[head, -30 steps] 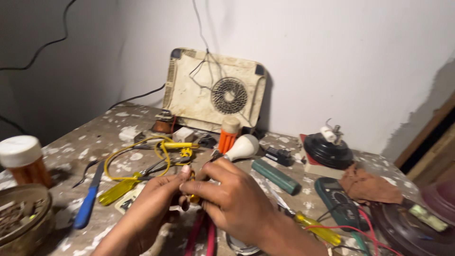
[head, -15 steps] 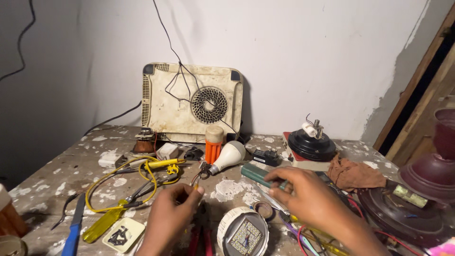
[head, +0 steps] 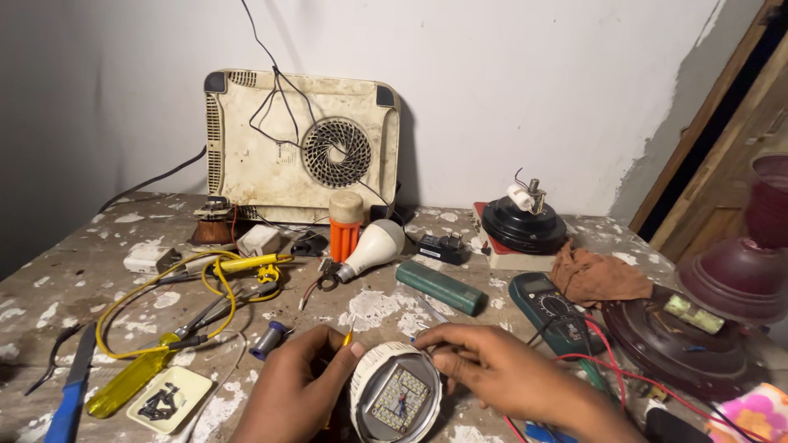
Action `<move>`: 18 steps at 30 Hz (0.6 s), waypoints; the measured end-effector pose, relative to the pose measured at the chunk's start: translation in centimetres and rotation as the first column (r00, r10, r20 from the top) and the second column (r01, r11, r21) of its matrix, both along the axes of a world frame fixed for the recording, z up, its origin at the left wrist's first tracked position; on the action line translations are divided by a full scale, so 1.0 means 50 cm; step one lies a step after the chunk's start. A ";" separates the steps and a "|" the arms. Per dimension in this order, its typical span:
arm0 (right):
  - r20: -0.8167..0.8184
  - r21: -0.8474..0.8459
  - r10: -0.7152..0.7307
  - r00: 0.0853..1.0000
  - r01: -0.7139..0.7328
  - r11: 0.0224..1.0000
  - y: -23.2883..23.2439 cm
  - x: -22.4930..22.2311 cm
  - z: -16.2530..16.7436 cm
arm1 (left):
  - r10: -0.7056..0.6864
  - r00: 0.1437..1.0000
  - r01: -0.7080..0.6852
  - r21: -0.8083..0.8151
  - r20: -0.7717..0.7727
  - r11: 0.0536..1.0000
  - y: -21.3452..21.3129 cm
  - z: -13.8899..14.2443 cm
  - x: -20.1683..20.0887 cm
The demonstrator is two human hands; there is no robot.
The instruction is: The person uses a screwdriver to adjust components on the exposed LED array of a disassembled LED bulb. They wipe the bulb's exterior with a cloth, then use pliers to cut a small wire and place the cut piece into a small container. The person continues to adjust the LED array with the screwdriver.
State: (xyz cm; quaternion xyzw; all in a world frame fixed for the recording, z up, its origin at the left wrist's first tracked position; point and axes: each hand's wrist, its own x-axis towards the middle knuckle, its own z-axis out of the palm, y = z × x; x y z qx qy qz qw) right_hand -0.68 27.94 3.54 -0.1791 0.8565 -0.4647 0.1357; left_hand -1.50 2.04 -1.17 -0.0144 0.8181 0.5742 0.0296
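Observation:
A round white LED lamp housing [head: 396, 398] with a square board of small LEDs lies face up at the table's front edge. My left hand [head: 295, 390] grips its left rim, thumb against the side, and a thin yellow-tipped tool [head: 349, 336] pokes up between the fingers. My right hand [head: 501, 369] curls over the top right rim, fingertips on the housing. The lower part of the housing runs out of the frame.
A beige appliance with a round vent [head: 304, 139] leans on the wall. On the table lie a white bulb [head: 373, 246], an orange lamp base [head: 345, 226], a green cylinder [head: 441, 287], a multimeter [head: 550, 303], a brown cloth [head: 599, 275], a yellow screwdriver [head: 131, 377] and a screw tray [head: 168, 398].
The view swung right and down. My right hand reached out to the right, then came back onto the lamp housing. My left hand shifted from the yellow wire area to the housing's left rim.

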 end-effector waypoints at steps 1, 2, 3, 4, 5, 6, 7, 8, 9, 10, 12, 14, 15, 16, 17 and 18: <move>0.008 0.003 -0.013 1.000 0.013 1.000 0.001 0.000 -0.003 | -0.025 0.998 0.026 0.014 -0.056 1.000 -0.001 -0.003 -0.001; 0.015 0.004 -0.023 1.000 0.023 1.000 -0.003 -0.002 -0.007 | -0.046 0.993 0.049 0.026 -0.113 0.998 -0.006 -0.007 -0.004; 0.022 0.007 -0.033 0.999 0.033 0.999 -0.005 -0.004 -0.010 | -0.064 0.983 0.071 0.038 -0.170 0.997 -0.009 -0.012 -0.005; 0.013 0.007 -0.031 0.999 0.031 0.999 -0.008 -0.005 -0.011 | -0.095 0.979 0.115 0.099 -0.181 0.989 -0.010 -0.017 -0.006; 0.005 0.007 -0.030 1.000 0.030 1.000 -0.012 -0.007 -0.013 | -0.126 0.973 0.158 0.159 -0.193 0.975 -0.013 -0.023 -0.006; -0.003 0.009 -0.030 1.000 0.030 1.000 -0.013 -0.008 -0.015 | -0.157 0.966 0.202 0.219 -0.207 0.955 -0.014 -0.027 -0.006; 0.032 0.029 -0.039 0.999 0.038 0.999 -0.013 -0.009 -0.015 | -0.126 0.973 0.164 0.197 -0.191 0.967 -0.015 -0.029 -0.006; 0.066 0.049 -0.050 0.997 0.047 0.998 -0.014 -0.012 -0.014 | -0.096 0.980 0.127 0.175 -0.177 0.976 -0.017 -0.029 -0.007; 0.101 0.071 -0.061 0.993 0.054 0.996 -0.012 -0.016 -0.013 | -0.065 0.984 0.090 0.153 -0.163 0.984 -0.017 -0.026 -0.009; 0.115 0.055 -0.075 0.991 0.069 0.996 -0.006 -0.023 -0.009 | -0.012 0.985 0.034 0.126 -0.174 0.991 -0.015 -0.022 -0.014; 0.146 0.024 -0.096 0.985 0.093 0.995 0.007 -0.039 -0.004 | 0.098 0.975 -0.085 0.072 -0.198 0.994 -0.014 -0.009 -0.023; 0.031 -0.075 -0.022 0.999 0.024 0.997 0.010 -0.074 0.000 | 0.135 0.959 -0.165 -0.106 -0.250 0.981 -0.023 0.010 -0.038; -0.028 -0.122 0.013 1.000 -0.017 0.992 0.008 -0.090 -0.003 | 0.151 0.949 -0.209 -0.193 -0.276 0.959 -0.027 0.019 -0.044; -0.099 -0.027 -0.015 0.995 0.012 1.000 0.005 -0.102 -0.008 | 0.170 0.951 -0.228 -0.210 -0.259 0.951 -0.027 0.026 -0.048; -0.173 0.065 -0.035 0.984 0.047 0.997 0.001 -0.117 -0.012 | 0.191 0.951 -0.248 -0.227 -0.243 0.942 -0.025 0.032 -0.052; -0.247 0.154 -0.049 0.968 0.089 0.984 -0.001 -0.133 -0.015 | 0.212 0.951 -0.266 -0.245 -0.226 0.932 -0.024 0.036 -0.054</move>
